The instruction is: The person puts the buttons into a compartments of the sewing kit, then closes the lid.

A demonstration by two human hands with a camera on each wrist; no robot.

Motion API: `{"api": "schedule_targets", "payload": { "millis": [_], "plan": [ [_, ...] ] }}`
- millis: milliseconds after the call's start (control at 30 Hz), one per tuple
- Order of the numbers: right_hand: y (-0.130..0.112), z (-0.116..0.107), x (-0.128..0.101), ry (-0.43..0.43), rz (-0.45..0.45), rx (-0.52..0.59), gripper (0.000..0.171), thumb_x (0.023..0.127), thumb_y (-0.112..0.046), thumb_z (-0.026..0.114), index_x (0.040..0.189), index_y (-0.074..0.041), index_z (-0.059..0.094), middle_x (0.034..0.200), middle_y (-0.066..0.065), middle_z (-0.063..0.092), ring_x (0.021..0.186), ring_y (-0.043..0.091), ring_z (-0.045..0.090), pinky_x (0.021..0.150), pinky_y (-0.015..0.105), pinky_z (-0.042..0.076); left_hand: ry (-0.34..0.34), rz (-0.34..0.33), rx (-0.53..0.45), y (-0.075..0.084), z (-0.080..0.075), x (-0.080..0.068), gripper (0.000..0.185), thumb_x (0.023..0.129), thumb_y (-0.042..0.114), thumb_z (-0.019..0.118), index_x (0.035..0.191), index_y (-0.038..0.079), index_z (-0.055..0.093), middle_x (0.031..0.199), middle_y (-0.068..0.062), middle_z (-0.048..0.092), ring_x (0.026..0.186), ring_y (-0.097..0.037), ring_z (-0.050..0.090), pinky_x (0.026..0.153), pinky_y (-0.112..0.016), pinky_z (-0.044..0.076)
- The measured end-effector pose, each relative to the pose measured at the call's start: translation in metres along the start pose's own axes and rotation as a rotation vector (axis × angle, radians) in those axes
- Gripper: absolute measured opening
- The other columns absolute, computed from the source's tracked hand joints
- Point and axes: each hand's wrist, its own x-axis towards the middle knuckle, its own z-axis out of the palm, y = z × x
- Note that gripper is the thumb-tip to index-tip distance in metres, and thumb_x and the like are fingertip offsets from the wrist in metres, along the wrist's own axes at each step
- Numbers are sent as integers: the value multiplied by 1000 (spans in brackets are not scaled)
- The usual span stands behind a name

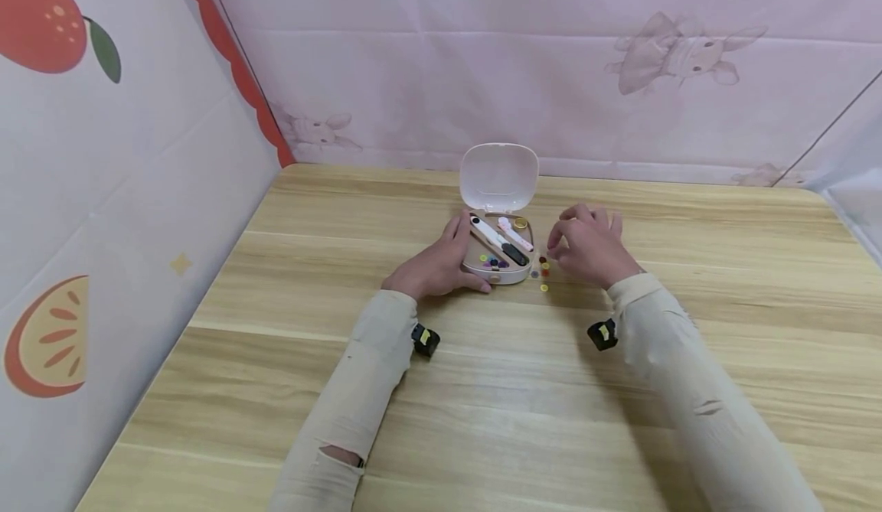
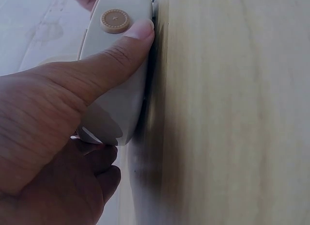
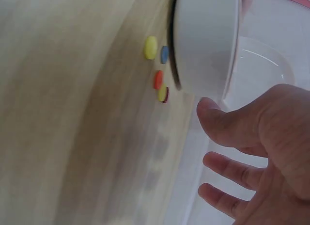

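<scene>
While both sleeved arms lie stretched over the pale wooden worktop, the scene reads so:

Left hand: the left hand grips the small cream plastic sewing case by its left side; the thumb lies pressed along the front wall, its tip just beside a round tan button-shaped clasp, and the other fingers curl round the case's far side.

Case: sits on the worktop between the two hands, its translucent lid standing upright behind the tray.

Inside the case: a white-and-black tool, a pink-and-white tool, a small gold-coloured round piece, and tiny coloured discs near the front edge, by the left thumb.

Right hand: the right hand holds nothing that I can make out; it hovers just to the right of the case, fingers loosely spread and relaxed, thumb close to the case wall, not touching it.

Loose discs: small round flat discs, yellow, blue and red, lie on the worktop against the case's right side, just below the right hand's fingers.
</scene>
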Motion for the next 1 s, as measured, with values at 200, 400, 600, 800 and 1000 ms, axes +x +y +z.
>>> {"api": "schedule_targets", "payload": {
  "millis": [200, 400, 600, 800, 1000],
  "plan": [
    [4, 5, 1, -68, 46, 4, 15, 85, -1, 65, 91, -7, 77, 141, 24, 47, 129, 53, 31, 102, 70, 13, 2, 0, 5, -1, 1, 1, 128, 87, 39, 81, 159, 9, -20, 168, -11, -17, 154, -21, -2, 122, -35, 16],
    [4, 10, 2, -87, 58, 8, 9, 86, -6, 71, 93, -7, 77, 143, 24, 46, 132, 55, 29, 107, 79, 2, 0, 1, 12, -1, 0, 1, 128, 86, 39, 81, 159, 9, -20, 168, -11, -17, 154, -21, -2, 122, -35, 16],
    [3, 14, 2, -101, 68, -16, 8, 88, -11, 74, 95, -8, 76, 143, 24, 45, 129, 55, 32, 106, 79, 4, -11, -3, 12, -1, 1, 1, 128, 87, 39, 80, 159, 9, -21, 168, -11, -18, 154, -21, -2, 122, -35, 16],
    [4, 15, 2, -102, 75, -22, 8, 86, -10, 74, 94, -8, 76, 141, 23, 47, 127, 55, 33, 105, 78, 6, -11, -1, 9, -1, 1, 1, 128, 87, 39, 80, 159, 9, -21, 168, -10, -18, 154, -21, -3, 122, -35, 15],
    [5, 14, 1, -94, 66, -13, 8, 83, -6, 74, 90, -9, 76, 138, 23, 49, 126, 55, 35, 105, 79, 4, -6, 1, 10, -2, 1, 1, 128, 87, 39, 80, 159, 10, -21, 168, -9, -18, 154, -20, -3, 122, -35, 16]
  ]
}}
